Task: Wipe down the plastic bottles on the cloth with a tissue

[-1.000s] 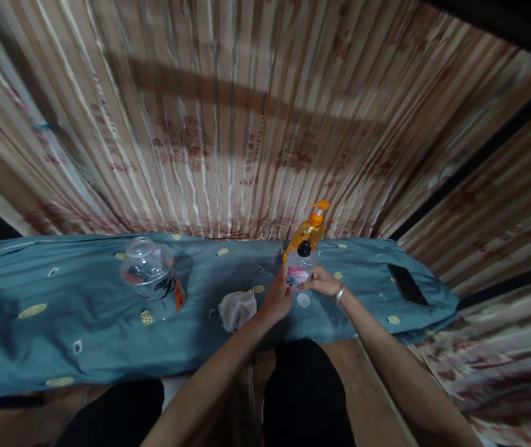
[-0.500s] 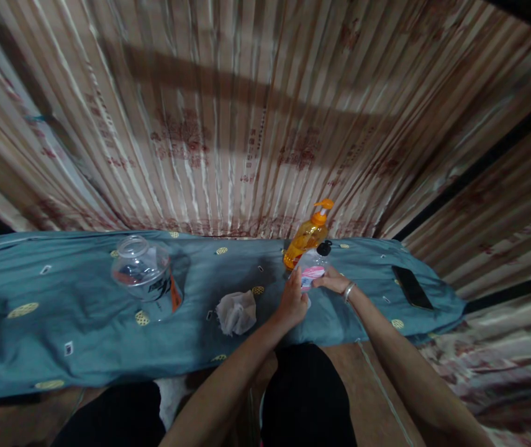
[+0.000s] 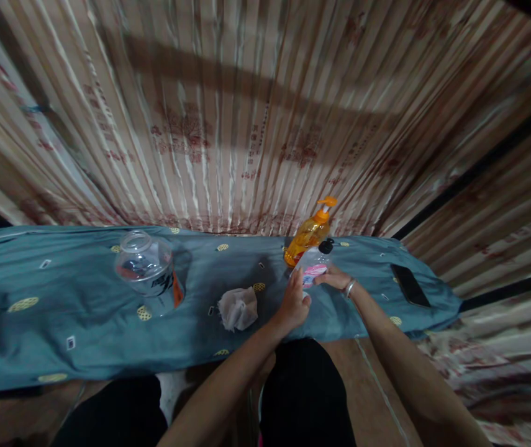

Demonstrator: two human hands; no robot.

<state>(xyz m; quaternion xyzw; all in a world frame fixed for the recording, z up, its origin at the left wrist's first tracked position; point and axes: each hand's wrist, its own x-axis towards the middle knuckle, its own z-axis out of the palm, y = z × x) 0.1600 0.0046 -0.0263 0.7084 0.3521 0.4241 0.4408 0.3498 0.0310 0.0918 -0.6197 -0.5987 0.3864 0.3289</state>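
Note:
A clear plastic bottle [image 3: 322, 258] with a black cap and a pink-and-white label tilts between my hands. My left hand [image 3: 295, 305] is closed on its lower left side, thumb up against the label. On the right side my right hand [image 3: 334, 278], with a silver bangle at the wrist, grips it near the label's edge. Something whitish shows along the bottle's left side; I cannot tell whether it is paper or cloth. Just behind stands an orange pump bottle [image 3: 309, 237], partly hidden by the clear one.
A crumpled whitish cloth or tissue [image 3: 238, 308] lies left of my hands on the teal patterned cover [image 3: 88, 310]. Farther left stands a clear plastic jar [image 3: 146, 267] with dark lettering. A black phone [image 3: 410, 285] lies at the right. A striped curtain [image 3: 228, 124] hangs behind.
The view has shifted slightly. Both hands keep their hold on the clear bottle, with the left fingers slightly changed in pose. The other things have stayed where they were.

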